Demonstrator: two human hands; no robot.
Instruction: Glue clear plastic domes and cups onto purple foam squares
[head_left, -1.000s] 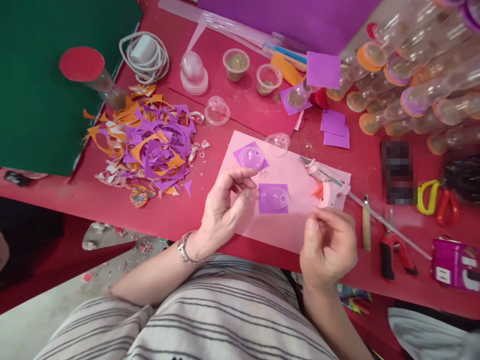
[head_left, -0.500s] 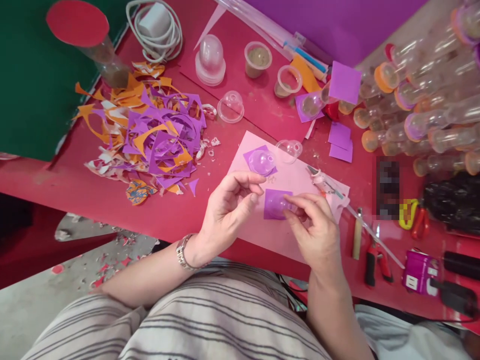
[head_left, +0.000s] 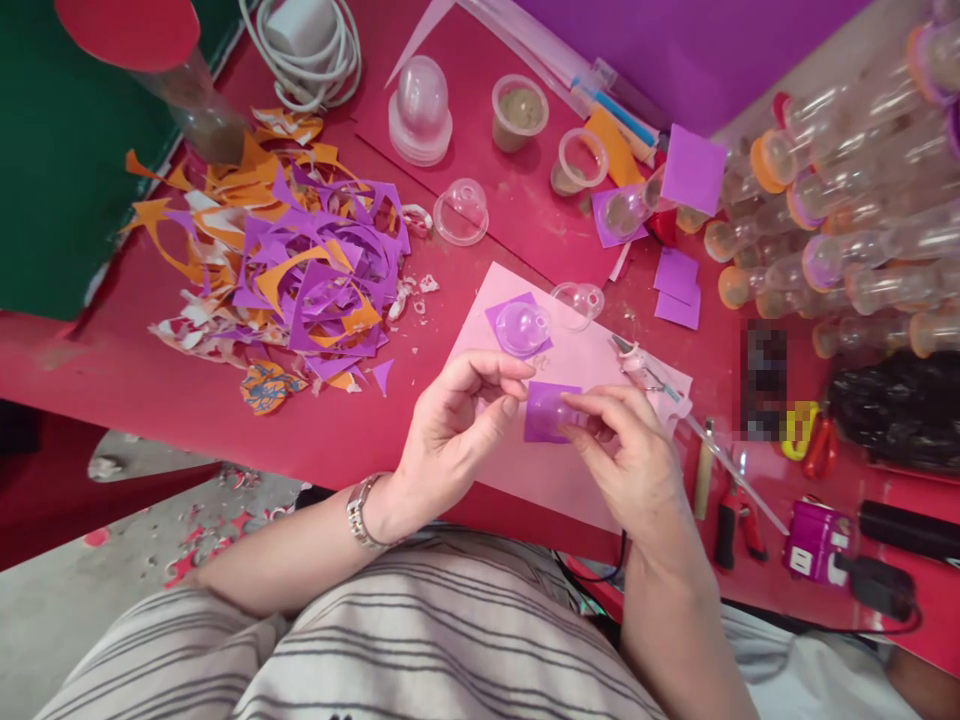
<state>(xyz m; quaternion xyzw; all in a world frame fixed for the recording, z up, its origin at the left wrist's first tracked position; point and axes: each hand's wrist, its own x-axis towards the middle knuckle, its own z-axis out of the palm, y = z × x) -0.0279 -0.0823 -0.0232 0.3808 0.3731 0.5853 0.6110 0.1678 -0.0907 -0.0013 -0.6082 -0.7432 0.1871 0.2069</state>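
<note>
My right hand [head_left: 630, 440] pinches a clear plastic dome lid [head_left: 564, 414] by its narrow end, with a purple paper square [head_left: 541, 412] at its wide side. Whether the square is stuck to the lid I cannot tell. My left hand [head_left: 461, 425] is just left of the square, fingers half curled, thumb and index apart, holding nothing. Beyond it, another clear dome lid [head_left: 523, 328] rests on a purple square [head_left: 495, 318] on a pink sheet [head_left: 487, 290]. One more clear lid [head_left: 579, 303] lies at the sheet's far edge.
Purple and orange paper scraps [head_left: 315, 250] pile up on the left. Clear cups [head_left: 519, 112] and a stacked set of domes [head_left: 421, 110] stand at the back. Scissors [head_left: 645, 365], pliers [head_left: 739, 525] and a purple box [head_left: 817, 545] lie right, below stacked clear tubes [head_left: 855, 200].
The view has shifted slightly. Both hands keep nearly the same pose, with my left fingers a little nearer the purple square; my right hand still holds the lid.
</note>
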